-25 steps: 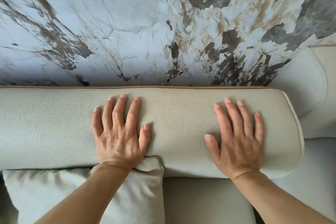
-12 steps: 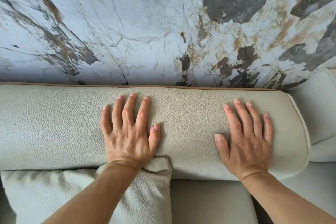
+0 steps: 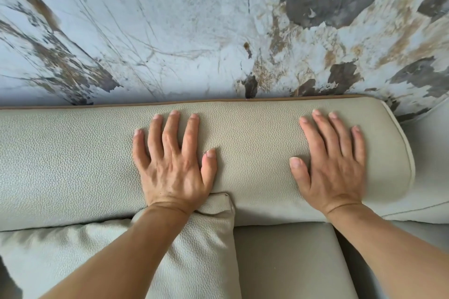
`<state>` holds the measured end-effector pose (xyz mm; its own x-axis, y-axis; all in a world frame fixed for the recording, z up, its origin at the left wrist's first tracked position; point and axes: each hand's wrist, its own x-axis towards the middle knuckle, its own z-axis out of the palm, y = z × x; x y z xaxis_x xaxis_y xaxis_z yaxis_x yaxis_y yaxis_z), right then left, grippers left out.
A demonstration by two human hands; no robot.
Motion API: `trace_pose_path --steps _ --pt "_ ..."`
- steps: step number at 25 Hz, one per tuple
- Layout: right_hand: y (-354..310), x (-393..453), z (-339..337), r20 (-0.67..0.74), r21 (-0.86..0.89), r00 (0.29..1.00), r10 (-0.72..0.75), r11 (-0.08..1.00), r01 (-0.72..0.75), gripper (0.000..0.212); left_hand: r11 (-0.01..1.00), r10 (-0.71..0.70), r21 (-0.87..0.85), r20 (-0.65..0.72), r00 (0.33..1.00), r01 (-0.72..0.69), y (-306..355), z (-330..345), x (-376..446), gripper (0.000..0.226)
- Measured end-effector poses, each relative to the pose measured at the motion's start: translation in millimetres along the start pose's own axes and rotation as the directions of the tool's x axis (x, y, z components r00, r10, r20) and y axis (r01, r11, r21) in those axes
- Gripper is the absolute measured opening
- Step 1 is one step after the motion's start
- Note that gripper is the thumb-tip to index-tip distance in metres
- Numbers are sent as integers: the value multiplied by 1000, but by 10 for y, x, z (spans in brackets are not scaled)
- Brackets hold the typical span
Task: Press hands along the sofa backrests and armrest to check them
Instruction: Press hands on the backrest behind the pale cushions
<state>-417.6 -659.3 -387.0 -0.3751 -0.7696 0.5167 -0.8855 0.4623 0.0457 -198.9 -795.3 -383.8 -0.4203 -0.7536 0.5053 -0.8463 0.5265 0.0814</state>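
Cushion [image 3: 189, 255] corner under left wrist

Above and behind the seating we see a wall [image 3: 150, 31] finished like marble: pale blue-white ground, thin dark veins running diagonally, rusty brown smears, and large charcoal patches toward the upper right. Lower left, we find a loose cushion [image 3: 194, 262] in pebbled, cream-coloured leather, its top corner tucked up against the padding above it and its surface creased. To the right of the cushion we see a smooth grey-beige seat pad [image 3: 286, 262], flat and plain, running to the bottom edge.
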Motion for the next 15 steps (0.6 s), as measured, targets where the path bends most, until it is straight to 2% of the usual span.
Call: trace_pose_path --steps 15 --pt "11 77 96 -64 18 998 -24 1000 25 67 1000 5 -23 17 1000 -5 7 50 66 63"
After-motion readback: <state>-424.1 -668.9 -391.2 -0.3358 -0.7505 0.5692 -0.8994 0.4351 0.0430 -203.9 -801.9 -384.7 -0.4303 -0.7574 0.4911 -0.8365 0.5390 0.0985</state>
